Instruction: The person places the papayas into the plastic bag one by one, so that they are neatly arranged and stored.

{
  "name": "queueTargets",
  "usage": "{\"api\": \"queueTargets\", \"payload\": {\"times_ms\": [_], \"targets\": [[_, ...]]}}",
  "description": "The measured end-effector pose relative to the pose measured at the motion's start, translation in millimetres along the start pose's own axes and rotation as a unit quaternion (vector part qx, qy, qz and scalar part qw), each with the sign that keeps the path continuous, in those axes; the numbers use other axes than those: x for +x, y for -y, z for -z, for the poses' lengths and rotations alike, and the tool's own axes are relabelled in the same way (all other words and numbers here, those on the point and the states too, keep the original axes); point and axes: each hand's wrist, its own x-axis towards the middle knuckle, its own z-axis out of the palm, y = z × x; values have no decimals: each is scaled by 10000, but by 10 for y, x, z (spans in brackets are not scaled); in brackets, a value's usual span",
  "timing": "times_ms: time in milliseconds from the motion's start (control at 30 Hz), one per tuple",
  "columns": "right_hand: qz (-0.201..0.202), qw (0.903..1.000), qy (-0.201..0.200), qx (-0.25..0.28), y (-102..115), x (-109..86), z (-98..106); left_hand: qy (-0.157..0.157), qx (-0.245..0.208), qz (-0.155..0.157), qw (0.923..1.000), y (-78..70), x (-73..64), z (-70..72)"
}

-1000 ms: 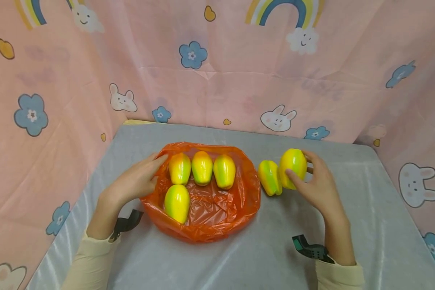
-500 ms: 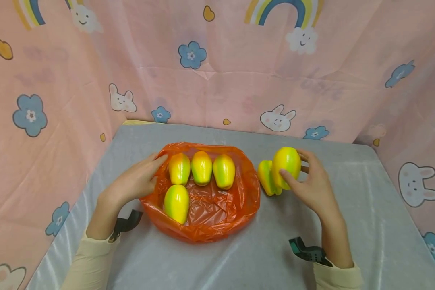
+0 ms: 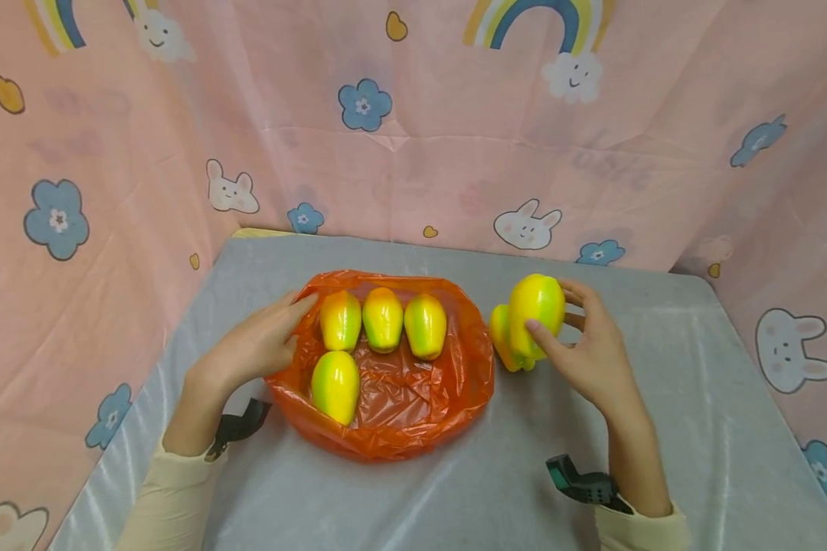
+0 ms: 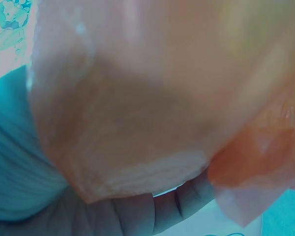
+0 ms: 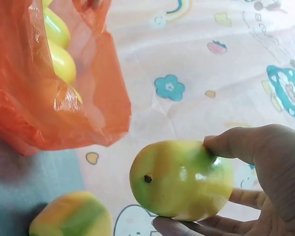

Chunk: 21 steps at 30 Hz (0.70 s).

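My right hand grips a yellow-green papaya, thumb on the near side and fingers round the far side. In the right wrist view this papaya shows a dark stem spot and is held up off the table. Partly behind it in the head view, another papaya lies on the table. At the left rim of an orange plastic bag, my left hand holds the edge, some fingers hidden by the film. Inside the wide-mouthed bag lie several papayas, three in a back row and one at front left.
A grey cloth covers the table. Pink printed curtain walls stand behind it and on both sides. Black wrist-camera mounts stick out inward from both wrists.
My right hand has moved left and slightly up with the papaya, which now overlaps the one on the table more. My left hand and the bag have stayed put.
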Motion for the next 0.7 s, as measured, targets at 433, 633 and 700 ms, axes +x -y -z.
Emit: {"api": "queueTargets", "payload": {"times_ms": [433, 633, 700], "targets": [[302, 9982, 348, 381, 138, -9, -282, -41, 12, -109, 9999, -1, -6, 9], [303, 9973, 498, 457, 203, -32, -382, -76, -26, -120, 9999, 4, -5, 5], [277, 9969, 551, 479, 227, -44, -418, -88, -12, -132, 9999, 3, -6, 7]]}}
